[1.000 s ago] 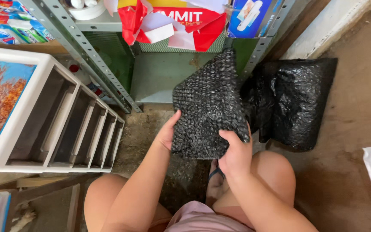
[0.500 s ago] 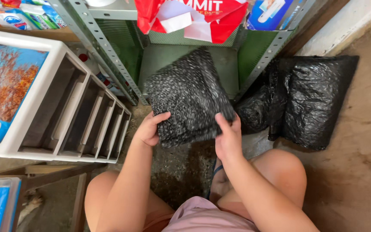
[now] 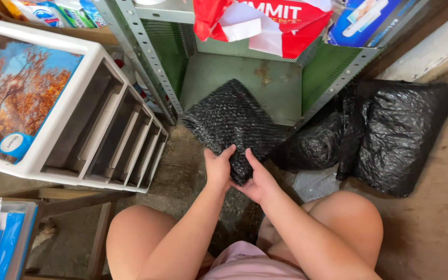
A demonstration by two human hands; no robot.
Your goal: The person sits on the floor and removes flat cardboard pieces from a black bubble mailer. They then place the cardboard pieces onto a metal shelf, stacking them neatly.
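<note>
I hold a folded sheet of black bubble wrap [image 3: 229, 122] out in front of my knees. My left hand [image 3: 218, 167] grips its near corner from the left. My right hand [image 3: 257, 179] closes on the same corner from the right, so both hands meet at the wrap's lower tip. The far part of the wrap rests at the front edge of the bottom green metal shelf [image 3: 219, 78].
A white plastic drawer frame [image 3: 105, 135] lies on its side at the left. More black bubble wrap bundles [image 3: 400, 135] lean on the floor at the right. A red and white paper package [image 3: 270, 23] sits on the shelf above. Concrete floor lies below.
The bubble wrap has moved down and away toward the bottom shelf. My hands slid together from its two sides to its near corner.
</note>
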